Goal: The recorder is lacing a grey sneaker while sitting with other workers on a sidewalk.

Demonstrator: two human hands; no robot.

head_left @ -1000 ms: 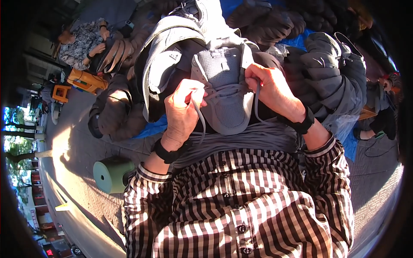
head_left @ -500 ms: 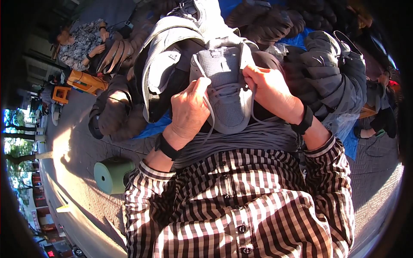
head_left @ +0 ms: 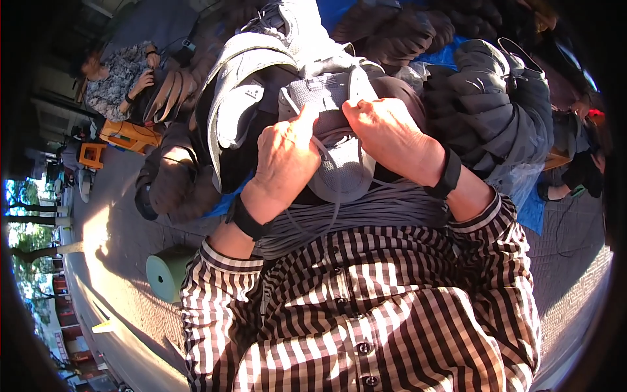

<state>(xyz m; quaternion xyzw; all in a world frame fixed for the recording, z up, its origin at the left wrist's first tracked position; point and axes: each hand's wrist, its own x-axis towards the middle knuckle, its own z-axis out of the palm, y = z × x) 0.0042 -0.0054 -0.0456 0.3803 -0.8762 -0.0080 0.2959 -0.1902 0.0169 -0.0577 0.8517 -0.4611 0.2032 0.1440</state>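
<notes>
A grey sneaker (head_left: 339, 181) with a mesh tongue rests in front of my torso, its toe toward me. A grey shoelace (head_left: 328, 154) crosses its front, and a loose length hangs past the toe. At the left eyelet edge, my left hand (head_left: 285, 153) is closed, thumb and forefinger pinching the shoelace. My right hand (head_left: 395, 136) is closed over the opposite eyelet edge, also pinching the lace; its fingertips are partly hidden. Across my lap lies a thick bundle of grey shoelaces (head_left: 392, 208). Other grey shoe uppers (head_left: 236, 117) are piled just beyond the sneaker.
Stacks of dark grey shoe uppers (head_left: 499, 108) stand at the right on blue sheeting. A green stool (head_left: 168, 276) is at my left, with orange stools (head_left: 130, 134) farther back. Another person (head_left: 121, 81) sits at the far left handling shoe parts.
Both hands have shifted slightly left. My right hand has come inward over the shoe's throat, closer to my left. The loose lace end now hangs farther right and lower.
</notes>
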